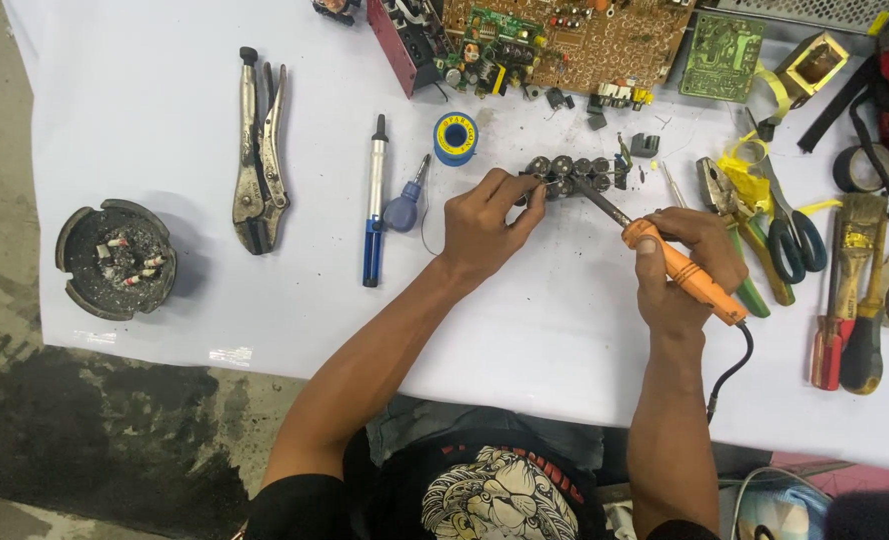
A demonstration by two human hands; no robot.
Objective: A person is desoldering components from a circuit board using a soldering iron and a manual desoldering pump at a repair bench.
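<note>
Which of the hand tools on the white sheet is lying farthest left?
The locking pliers, bare metal, jaws toward the person. They lie left of the blue-handled desoldering pump and the small blue screwdriver, nearest the ashtray.

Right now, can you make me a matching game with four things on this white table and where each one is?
Things:
1. orange-handled soldering iron
2. round grey ashtray
3. blue spool of solder wire
4. silver locking pliers

Places:
A. far left, near the table edge
B. in the right hand
C. above the left hand
D. between the ashtray and the blue-and-silver pen-shaped tool

Pairs: 1-B, 2-A, 3-C, 4-D
</note>
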